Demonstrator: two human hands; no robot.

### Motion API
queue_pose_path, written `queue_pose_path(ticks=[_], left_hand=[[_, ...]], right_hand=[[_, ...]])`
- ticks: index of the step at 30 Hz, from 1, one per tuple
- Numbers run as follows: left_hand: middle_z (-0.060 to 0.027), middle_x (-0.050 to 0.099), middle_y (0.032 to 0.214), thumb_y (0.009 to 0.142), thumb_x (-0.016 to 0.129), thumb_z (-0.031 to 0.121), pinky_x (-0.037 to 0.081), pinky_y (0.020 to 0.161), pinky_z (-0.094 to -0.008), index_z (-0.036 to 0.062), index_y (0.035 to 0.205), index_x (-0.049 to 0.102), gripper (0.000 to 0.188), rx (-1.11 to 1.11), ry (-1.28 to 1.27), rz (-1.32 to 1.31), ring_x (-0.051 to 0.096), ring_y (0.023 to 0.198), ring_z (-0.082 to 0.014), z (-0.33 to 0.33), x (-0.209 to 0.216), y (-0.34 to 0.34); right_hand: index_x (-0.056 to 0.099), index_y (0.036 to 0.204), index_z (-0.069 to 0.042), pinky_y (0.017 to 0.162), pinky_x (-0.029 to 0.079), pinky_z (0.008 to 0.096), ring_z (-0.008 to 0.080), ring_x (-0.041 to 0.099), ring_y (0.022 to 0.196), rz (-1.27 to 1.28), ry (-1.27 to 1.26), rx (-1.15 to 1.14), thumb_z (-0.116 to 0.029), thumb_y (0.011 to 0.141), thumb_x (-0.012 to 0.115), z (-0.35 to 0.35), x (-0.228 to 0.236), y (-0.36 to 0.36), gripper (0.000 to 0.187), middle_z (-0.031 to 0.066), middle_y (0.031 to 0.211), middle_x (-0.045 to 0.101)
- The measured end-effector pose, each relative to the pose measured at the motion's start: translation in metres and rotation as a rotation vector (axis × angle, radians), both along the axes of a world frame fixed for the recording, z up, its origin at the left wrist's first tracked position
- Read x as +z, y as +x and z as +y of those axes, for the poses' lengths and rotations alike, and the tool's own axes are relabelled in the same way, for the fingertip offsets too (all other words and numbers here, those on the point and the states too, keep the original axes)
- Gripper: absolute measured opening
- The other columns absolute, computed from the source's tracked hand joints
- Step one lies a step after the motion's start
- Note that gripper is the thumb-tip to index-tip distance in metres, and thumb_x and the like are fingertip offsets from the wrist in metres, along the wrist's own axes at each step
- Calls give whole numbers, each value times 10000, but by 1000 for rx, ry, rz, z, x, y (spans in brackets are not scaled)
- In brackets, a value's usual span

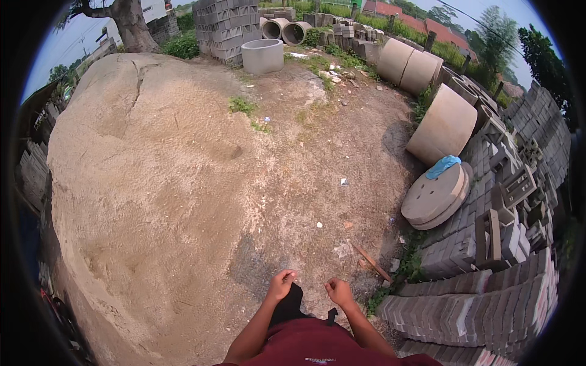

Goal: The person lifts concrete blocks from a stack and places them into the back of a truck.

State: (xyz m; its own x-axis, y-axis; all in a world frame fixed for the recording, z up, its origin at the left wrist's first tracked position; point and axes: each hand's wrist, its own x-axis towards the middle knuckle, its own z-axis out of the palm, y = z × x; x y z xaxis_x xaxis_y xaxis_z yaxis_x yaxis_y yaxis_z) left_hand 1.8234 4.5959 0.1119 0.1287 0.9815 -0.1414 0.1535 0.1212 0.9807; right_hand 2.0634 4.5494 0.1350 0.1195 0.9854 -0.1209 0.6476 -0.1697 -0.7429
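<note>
My left hand (282, 285) is in front of my body, over my dark trouser leg (292, 305). Its fingers are curled in toward the thumb, and nothing shows in them. To its right, my right hand (339, 291) is closed in a loose fist over the dirt ground (305, 201), also with no object visible. The two hands are apart and touch nothing that I can see. A large sand pile (152, 183) rises on the left, nearest to my left hand. Beyond my right hand, a thin wooden stick (372, 263) lies on the ground.
Stacked grey paving blocks (470, 308) line the right side. Round concrete lids (434, 196) with a blue cloth (444, 166) lean by a concrete pipe (444, 125). At the back stand a concrete ring (262, 58), a block stack (226, 30) and a tree trunk (134, 27).
</note>
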Motion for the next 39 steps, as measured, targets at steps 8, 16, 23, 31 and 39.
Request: queue_pose_path(ticks=[8, 16, 23, 31, 39], left_hand=[[-104, 713, 871, 884, 668, 228, 509, 710, -323, 46, 955, 710, 200, 22, 81, 175, 678, 795, -195, 263, 6, 6], [-151, 701, 865, 900, 645, 272, 514, 770, -345, 9, 949, 668, 268, -21, 71, 273, 685, 833, -242, 554, 77, -11], [-137, 700, 873, 893, 665, 255, 516, 771, -331, 7, 961, 666, 258, 81, 94, 224, 681, 833, -225, 752, 84, 2], [-129, 698, 847, 885, 680, 250, 522, 732, -319, -6, 948, 670, 263, 86, -37, 338, 678, 789, -194, 987, 97, 36], [-93, 716, 850, 908, 658, 282, 511, 724, -293, -9, 908, 696, 294, 111, -102, 114, 664, 787, -141, 1241, 137, 65]], right_hand=[[662, 862, -3, 619, 511, 422, 370, 660, 686, -53, -38, 10, -246, 870, 678, 267, 10, -15, 243, 194, 704, 654], [653, 773, -11, 612, 505, 395, 327, 649, 648, 106, 134, -84, -242, 846, 712, 546, 69, -11, 250, 179, 702, 642], [639, 762, -1, 605, 479, 419, 327, 609, 638, -6, 241, -40, -243, 867, 693, 761, 93, -2, 270, 171, 692, 612], [639, 798, -10, 586, 467, 419, 354, 599, 615, 117, 148, 178, -268, 932, 604, 1035, 108, 30, 293, 184, 667, 600], [678, 849, -30, 605, 489, 410, 361, 635, 649, 22, 50, 172, -337, 954, 561, 1268, 142, 65, 344, 186, 695, 635]])
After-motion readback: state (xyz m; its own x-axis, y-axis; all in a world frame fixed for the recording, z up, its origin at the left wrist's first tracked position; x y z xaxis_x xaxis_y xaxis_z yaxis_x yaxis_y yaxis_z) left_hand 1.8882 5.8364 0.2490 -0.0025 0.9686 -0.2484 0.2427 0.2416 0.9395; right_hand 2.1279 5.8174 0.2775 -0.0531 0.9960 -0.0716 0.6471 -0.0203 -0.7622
